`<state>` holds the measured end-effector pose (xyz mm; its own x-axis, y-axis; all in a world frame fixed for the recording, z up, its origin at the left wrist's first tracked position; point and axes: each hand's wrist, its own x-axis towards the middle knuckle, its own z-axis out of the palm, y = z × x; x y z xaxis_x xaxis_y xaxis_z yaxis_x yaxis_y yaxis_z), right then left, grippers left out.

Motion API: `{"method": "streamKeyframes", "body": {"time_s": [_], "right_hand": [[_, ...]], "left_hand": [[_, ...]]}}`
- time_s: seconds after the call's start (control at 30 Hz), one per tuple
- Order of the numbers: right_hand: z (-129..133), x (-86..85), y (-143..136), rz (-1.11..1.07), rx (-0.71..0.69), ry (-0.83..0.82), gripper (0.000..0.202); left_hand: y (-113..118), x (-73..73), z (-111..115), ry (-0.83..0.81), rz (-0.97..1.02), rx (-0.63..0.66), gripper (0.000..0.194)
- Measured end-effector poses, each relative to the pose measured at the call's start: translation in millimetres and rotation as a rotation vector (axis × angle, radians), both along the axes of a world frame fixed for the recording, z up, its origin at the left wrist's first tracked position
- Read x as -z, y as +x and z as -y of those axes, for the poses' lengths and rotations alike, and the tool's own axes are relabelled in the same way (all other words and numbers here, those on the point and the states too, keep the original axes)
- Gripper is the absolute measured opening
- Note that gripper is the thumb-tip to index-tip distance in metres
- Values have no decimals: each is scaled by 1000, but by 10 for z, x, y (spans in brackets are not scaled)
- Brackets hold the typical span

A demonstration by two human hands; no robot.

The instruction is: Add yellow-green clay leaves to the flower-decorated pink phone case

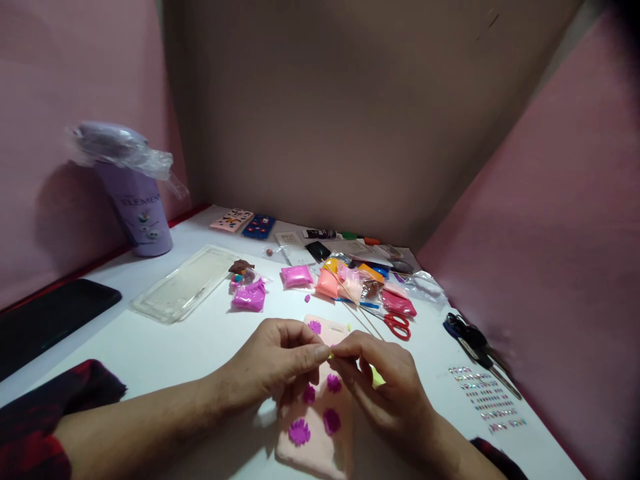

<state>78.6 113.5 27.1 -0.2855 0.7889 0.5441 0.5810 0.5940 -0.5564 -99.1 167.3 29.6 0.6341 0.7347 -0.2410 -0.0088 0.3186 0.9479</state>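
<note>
My left hand (285, 357) is closed in a pinch, thumb against fingers, above a phone case (320, 460) covered in pale pink clay. My right hand (385, 380) meets it fingertip to fingertip, also pinched. Between the fingertips shows a tiny bit of yellow clay (331, 356), mostly hidden. Ragged purple clay flowers (300, 432) dot the case, which lies flat under both hands. Partly behind my right hand is a larger yellow clay lump (377, 378). A small yellow speck (349, 327) sits by the top edge of the case.
Beyond the hands are packets of coloured clay (327, 283), wooden sticks (355, 303) and red-handled scissors (397, 327). At left stand a purple tumbler (137, 207), a clear case (185, 283) and a black phone (55, 320). Keys (475, 343) and a gem sticker sheet (487, 399) lie right.
</note>
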Motion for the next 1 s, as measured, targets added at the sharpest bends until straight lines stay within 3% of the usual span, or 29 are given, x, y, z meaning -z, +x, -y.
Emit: {"method": "streamKeyframes", "body": {"time_s": [0.7, 1.0], "right_hand": [[28, -12, -7, 25, -14, 30, 15], [1, 52, -36, 86, 35, 184, 17]], "left_hand": [[17, -19, 14, 15, -44, -11, 30], [31, -46, 52, 69, -69, -68, 26]]}}
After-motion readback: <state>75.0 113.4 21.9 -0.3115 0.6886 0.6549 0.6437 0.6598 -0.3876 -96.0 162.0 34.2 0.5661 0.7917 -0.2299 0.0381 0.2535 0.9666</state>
